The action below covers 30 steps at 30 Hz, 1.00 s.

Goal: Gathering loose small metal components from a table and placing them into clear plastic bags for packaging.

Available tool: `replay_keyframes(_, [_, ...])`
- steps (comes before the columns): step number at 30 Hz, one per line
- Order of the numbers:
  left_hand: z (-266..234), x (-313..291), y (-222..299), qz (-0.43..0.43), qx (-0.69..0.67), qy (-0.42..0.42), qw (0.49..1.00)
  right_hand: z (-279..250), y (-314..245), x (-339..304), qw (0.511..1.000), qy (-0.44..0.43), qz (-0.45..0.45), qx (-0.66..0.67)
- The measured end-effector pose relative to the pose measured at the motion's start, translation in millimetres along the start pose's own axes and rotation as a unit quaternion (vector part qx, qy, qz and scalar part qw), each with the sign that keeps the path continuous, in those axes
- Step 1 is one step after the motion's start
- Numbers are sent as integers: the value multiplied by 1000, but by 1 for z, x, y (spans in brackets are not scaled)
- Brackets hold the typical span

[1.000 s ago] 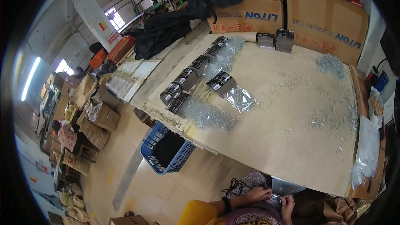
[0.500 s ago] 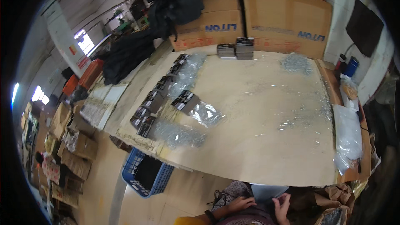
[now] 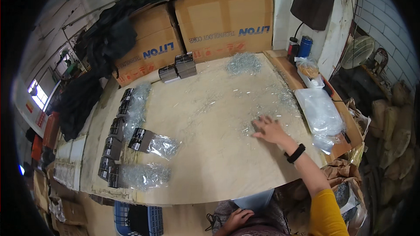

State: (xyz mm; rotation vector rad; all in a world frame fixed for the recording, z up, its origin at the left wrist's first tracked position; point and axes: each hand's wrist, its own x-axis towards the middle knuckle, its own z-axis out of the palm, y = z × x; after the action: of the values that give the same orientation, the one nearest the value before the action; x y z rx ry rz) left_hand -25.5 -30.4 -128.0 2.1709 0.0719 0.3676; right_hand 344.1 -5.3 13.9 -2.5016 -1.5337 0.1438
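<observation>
And out over the table [image 3: 210, 161] with the right grip [image 3: 267, 130], palm down, wide open, among the loose bits [image 3: 282, 98], thin and silvery! Splayed like that probably to cover several at once. Pinching nothing that shows; cannot tell touching from hovering. Now down to the left grip [image 3: 239, 219], close to the body, curled beside the blue panel [image 3: 256, 199]: cannot tell if gripping its edge or only resting there, perhaps to steady it.

Back to the bits: far too many to count, strewn around and beyond the right grip, with 1 dense heap [image 3: 243, 63] farther past the fingertips. Likely scattered thin for easy picking.

Well left of the right grip, 6 packs [image 3: 117, 126] in a row, 1 lone pack [image 3: 140, 140] just inside it, 2 more at the back: 9 in all. Lined up aside presumably to leave room near the grip. Alongside the row, 2 glittering piles [image 3: 146, 177], plus 1 clear bag [image 3: 164, 146] beside the lone pack. Far beyond the right grip, 2 cartons [image 3: 225, 22], walling off the back, maybe against spills. Off to its right, 1 plastic bundle [image 3: 317, 113], parked handily.
</observation>
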Motion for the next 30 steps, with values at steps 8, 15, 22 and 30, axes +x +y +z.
replay_keyframes(8, [-16, 4, 21, -88, -77, 25, 993, 26, -45, -60, 994, 63, -80, 41])
replay_keyframes(15, [-13, 3, 17, -136, -101, 1, 986, 1, -41, -96, 980, 112, -79, 145])
replay_keyframes(22, [-17, 4, 25, -140, -77, -3, 987, 14, -54, -124, 957, 88, -40, 275])
replay_keyframes(30, [-20, 8, 30, -152, -94, 5, 984, 23, -71, -133, 950, 241, -11, 197])
